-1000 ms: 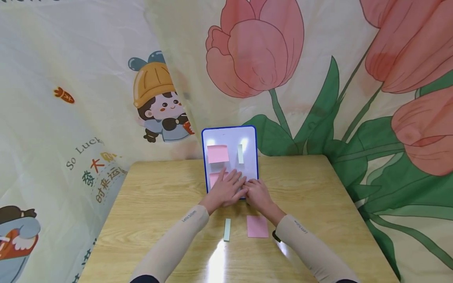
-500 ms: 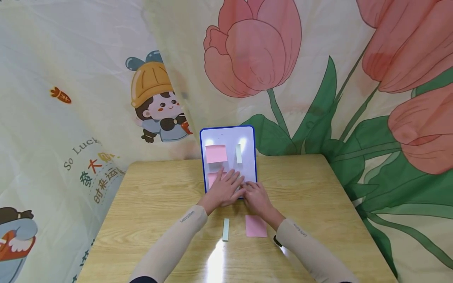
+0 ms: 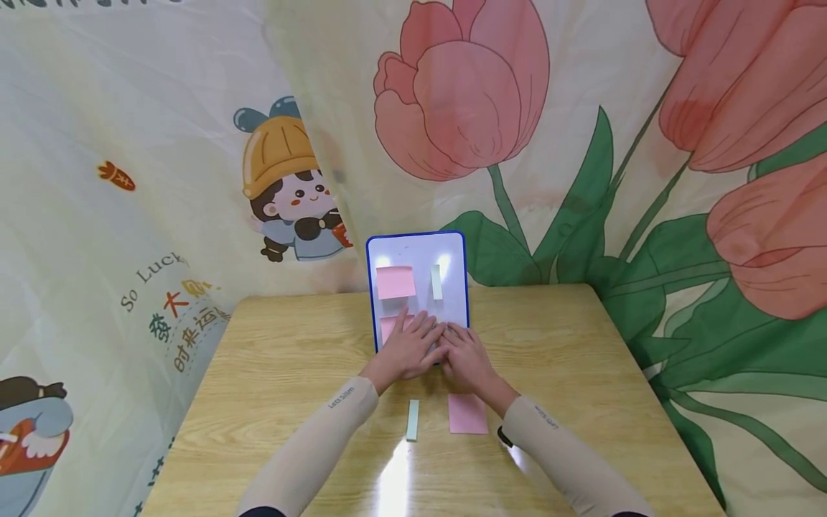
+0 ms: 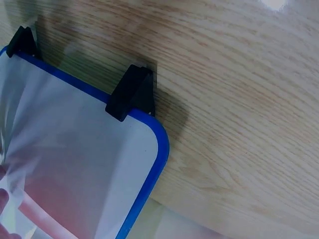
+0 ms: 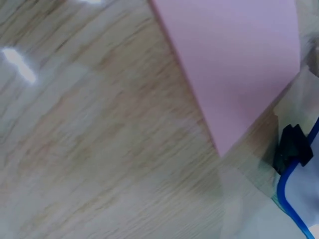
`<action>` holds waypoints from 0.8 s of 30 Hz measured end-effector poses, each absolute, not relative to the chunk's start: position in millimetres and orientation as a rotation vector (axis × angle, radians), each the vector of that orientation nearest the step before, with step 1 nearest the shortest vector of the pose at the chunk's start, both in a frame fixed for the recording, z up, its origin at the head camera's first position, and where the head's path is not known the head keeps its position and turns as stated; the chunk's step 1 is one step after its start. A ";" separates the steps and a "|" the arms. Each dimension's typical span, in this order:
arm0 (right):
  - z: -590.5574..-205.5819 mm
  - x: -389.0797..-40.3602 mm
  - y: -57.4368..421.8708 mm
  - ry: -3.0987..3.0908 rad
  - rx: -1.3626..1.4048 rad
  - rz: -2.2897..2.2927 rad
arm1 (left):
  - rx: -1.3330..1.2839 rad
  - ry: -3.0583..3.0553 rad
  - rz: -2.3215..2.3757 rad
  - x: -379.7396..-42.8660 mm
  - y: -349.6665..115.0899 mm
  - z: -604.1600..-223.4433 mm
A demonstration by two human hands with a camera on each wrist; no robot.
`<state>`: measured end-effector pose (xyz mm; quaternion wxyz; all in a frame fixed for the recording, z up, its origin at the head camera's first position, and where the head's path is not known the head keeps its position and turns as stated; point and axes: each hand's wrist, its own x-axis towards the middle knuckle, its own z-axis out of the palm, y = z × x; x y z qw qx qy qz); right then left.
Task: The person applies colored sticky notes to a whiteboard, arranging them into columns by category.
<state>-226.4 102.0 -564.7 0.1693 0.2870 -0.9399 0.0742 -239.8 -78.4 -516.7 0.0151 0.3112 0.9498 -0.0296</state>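
Note:
A small whiteboard [image 3: 420, 248] with a blue frame leans upright at the back of the table. My left hand [image 3: 408, 350] lies on its lower half with fingers spread and straight, covering part of a lower pink sticky note [image 3: 388, 328]. Beside it, my right hand [image 3: 468, 357] rests at the board's lower right, fingers extended and fingertips meeting the left hand's. What lies beneath the hands is hidden. Higher on the board are another pink sticky note [image 3: 396, 282] and a pale green strip note [image 3: 436, 282]. In the left wrist view, only fingertips [image 4: 4, 199] show.
On the wooden table [image 3: 291, 359], a pale green strip pad [image 3: 412, 421] and a pink sticky-note pad [image 3: 468, 414] lie in front of the board. Black feet [image 4: 130, 94] hold the board's bottom edge. A printed cloth [image 3: 568, 143] hangs behind.
My right hand's fingers have straightened from a curled pose and moved slightly up along the board. The left hand stays in place.

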 end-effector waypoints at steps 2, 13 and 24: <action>-566.7 -226.8 103.7 -2.693 0.816 0.207 | 0.968 2.955 -0.082 -240.1 -78.1 -517.7; -581.1 -228.4 107.6 -2.663 0.894 0.259 | 0.954 2.985 -0.045 -243.1 -82.7 -518.0; -548.8 -212.3 148.0 -2.680 0.830 0.538 | 0.997 3.106 0.196 -226.0 -112.1 -489.6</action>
